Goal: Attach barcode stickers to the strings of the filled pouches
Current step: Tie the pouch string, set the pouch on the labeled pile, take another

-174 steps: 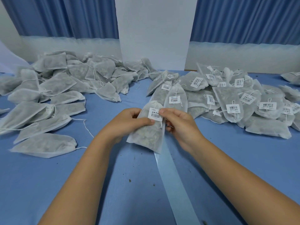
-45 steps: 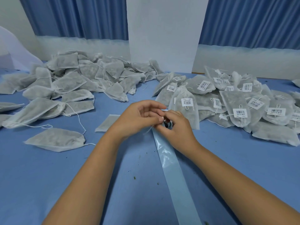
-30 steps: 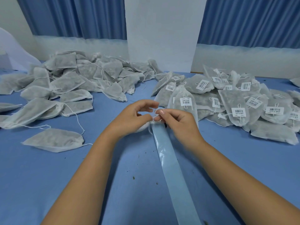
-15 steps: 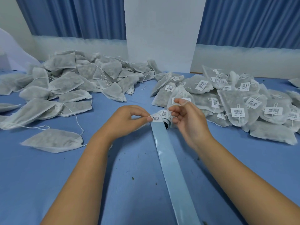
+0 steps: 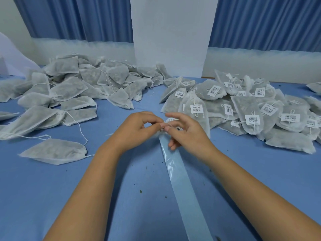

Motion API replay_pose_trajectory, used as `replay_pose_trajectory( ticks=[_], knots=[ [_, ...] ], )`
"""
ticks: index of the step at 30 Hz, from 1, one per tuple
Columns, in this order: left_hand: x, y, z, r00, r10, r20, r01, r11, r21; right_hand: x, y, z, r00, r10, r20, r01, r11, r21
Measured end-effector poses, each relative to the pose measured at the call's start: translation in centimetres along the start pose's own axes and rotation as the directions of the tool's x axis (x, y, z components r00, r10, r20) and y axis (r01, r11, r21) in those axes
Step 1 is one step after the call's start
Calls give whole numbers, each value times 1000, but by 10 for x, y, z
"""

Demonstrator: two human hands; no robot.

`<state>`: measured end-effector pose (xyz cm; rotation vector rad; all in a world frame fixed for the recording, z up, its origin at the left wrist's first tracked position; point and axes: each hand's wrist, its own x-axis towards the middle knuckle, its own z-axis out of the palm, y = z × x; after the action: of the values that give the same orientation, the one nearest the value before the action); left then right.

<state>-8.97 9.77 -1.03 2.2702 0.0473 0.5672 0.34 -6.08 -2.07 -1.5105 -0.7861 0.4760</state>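
Observation:
My left hand [image 5: 139, 129] and my right hand [image 5: 185, 136] meet fingertip to fingertip above the blue table. Between them they pinch a small white barcode sticker [image 5: 163, 125], and a thin white pouch string [image 5: 171, 125] loops out of the pinch. The pouch that the string belongs to lies mostly hidden under my left hand. The sticker roll [image 5: 171, 120] peeks out behind my right fingers. Its glossy empty backing strip [image 5: 182, 188] runs from the hands toward me.
A heap of unlabelled filled pouches [image 5: 86, 84] covers the left and back of the table, with one single pouch [image 5: 53, 152] nearest me. Labelled pouches [image 5: 251, 108] are piled at the right, one [image 5: 196, 108] just behind my hands. A white pillar [image 5: 170, 32] stands behind.
Half a second ago my left hand held a peeled sticker beside the roll and my right hand was lifted open. Now my right fingers have closed in on the sticker and string.

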Motion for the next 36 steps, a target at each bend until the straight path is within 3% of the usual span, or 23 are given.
replay_pose_trajectory(
  ticks=[4, 7, 10, 16, 19, 23, 28, 31, 36],
  knots=[
    [0, -2, -3, 999, -31, -20, 32, 999, 35, 1, 2, -1, 1000, 5, -12, -5, 1000, -28],
    [-1, -3, -6, 990, -129, 62, 125, 990, 67, 4, 1, -9, 996, -69, -64, 64, 995, -78],
    [-3, 0, -7, 968, -195, 160, 197, 980, 3, 5, -1, -13, 977, -169, -127, 151, 978, -143],
    [-7, 20, -15, 975, -165, 149, 198, 949, -246, 2, 0, -13, 936, -250, -247, 225, 966, -128],
    [-10, 28, -15, 982, -139, 125, 180, 882, -435, -1, 4, -8, 931, -333, -150, 286, 920, -266],
    [-8, 29, -17, 976, -203, 84, 216, 815, -538, -5, 12, 1, 872, -484, 73, 445, 721, -531],
    [-9, 21, -18, 959, -284, 17, 278, 927, -252, -6, 6, -5, 791, -604, 99, 524, 586, -618],
    [-8, 22, -11, 940, -304, 154, 325, 935, -138, -2, 3, -11, 704, -710, 24, 543, 517, -661],
    [-8, 37, -6, 905, -187, 383, 285, 933, -219, -1, 1, -11, 683, -727, -68, 553, 575, -603]
  ],
)
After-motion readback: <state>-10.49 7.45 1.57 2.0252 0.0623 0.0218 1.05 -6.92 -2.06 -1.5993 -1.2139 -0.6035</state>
